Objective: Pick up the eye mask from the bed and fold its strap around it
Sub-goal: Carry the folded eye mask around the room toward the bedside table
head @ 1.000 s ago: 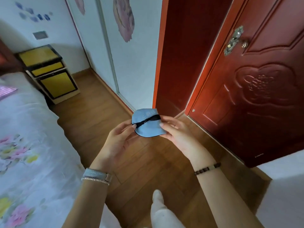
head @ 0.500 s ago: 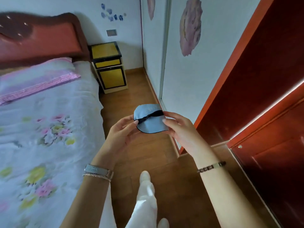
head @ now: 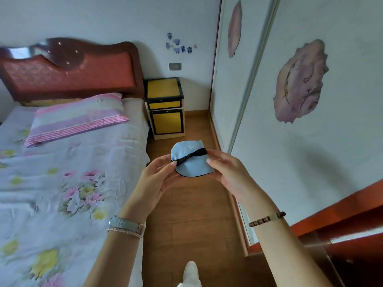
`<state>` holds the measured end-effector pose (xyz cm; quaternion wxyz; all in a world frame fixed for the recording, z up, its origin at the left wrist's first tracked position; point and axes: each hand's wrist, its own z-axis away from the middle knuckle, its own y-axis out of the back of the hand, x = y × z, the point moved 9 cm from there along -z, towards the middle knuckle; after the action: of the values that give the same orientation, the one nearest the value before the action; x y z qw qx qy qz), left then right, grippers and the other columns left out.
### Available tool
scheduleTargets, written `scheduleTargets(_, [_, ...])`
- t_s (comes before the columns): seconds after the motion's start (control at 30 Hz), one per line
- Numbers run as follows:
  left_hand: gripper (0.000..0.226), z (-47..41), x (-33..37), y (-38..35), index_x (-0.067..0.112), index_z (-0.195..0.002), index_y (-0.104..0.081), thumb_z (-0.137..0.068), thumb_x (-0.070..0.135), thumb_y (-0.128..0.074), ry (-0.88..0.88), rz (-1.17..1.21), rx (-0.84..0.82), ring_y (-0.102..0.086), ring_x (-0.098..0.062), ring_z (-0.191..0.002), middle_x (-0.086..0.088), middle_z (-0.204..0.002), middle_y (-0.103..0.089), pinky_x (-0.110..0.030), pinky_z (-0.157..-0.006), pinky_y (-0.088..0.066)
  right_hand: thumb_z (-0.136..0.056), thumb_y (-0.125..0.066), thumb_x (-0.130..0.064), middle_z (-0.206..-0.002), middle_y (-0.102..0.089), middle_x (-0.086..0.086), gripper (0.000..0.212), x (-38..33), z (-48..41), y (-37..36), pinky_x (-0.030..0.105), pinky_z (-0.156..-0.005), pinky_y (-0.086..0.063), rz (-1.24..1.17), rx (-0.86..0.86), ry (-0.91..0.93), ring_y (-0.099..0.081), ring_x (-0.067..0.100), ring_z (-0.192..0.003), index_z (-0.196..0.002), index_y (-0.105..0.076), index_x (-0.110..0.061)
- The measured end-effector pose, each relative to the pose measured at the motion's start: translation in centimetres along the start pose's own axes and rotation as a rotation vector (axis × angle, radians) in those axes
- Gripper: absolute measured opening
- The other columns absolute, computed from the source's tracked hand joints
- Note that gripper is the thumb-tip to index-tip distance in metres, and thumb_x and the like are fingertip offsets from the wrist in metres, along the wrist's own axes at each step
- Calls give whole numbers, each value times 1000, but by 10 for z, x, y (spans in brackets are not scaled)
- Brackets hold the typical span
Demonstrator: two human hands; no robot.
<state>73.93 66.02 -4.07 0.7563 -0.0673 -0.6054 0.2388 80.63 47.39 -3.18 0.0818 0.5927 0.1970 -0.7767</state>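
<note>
Both hands pinched the mask (head: pixel 191 162), left hand (head: pixel 154 179) and right hand (head: pixel 230 172) at opposite edges; strap (head: pixel 191 155) already wrapped across. Fold looked done; next probably tuck or release.

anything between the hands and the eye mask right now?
No. Left hand and right hand both grip the folded blue eye mask directly, above the floor beside the bed; black strap crosses it.

We cannot read the pale embroidered lettering on the folded light-blue fabric eye mask (head: pixel 191 160). The left edge cuts off the floral-sheeted bed (head: pixel 51 183); the dark red padded headboard (head: pixel 68 73) smears with blur.
</note>
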Motion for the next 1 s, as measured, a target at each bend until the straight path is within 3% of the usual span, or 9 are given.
scheduleTargets(0.13, [43, -48, 22, 16, 3, -118, -64, -79, 19, -70, -12, 18, 49, -75, -28, -96, -17, -108, -75, -34, -77, -62, -93, -64, -12, -115, -75, 5, 31, -10, -60, -15, 30, -87, -59, -4, -52, -14, -71, 18, -108, -123, -68, -18])
scheduleTargets(0.33, [22, -121, 49, 40, 4, -116, -65, -95, 7, -58, -22, 1, 134, -76, -24, -92, -17, -109, -73, -30, -73, -62, -94, -64, -11, -114, -75, 8, 30, -22, -152, -33, 28, -83, -59, 2, -115, -48, -72, 18, -106, -123, -68, -16])
scheduleTargets(0.73, [27, -308, 114, 57, 2, -123, -61, -97, 6, -56, -72, 38, 277, -77, -22, -89, -7, -93, -79, -28, -72, -62, -96, -61, -11, -119, -70, 9, 33, -72, -372, -47, 28, -87, -59, 77, -232, -95, -70, 16, -108, -129, -63, -13])
scheduleTargets(1.0, [29, -403, 152, 83, 3, -126, -60, -98, 8, -54, -117, 52, 353, -76, -21, -93, -4, -94, -80, -27, -73, -61, -95, -60, -9, -117, -72, 11, 31, -88, -495, -73, 27, -84, -59, 74, -320, -142, -71, 16, -107, -127, -64, -12])
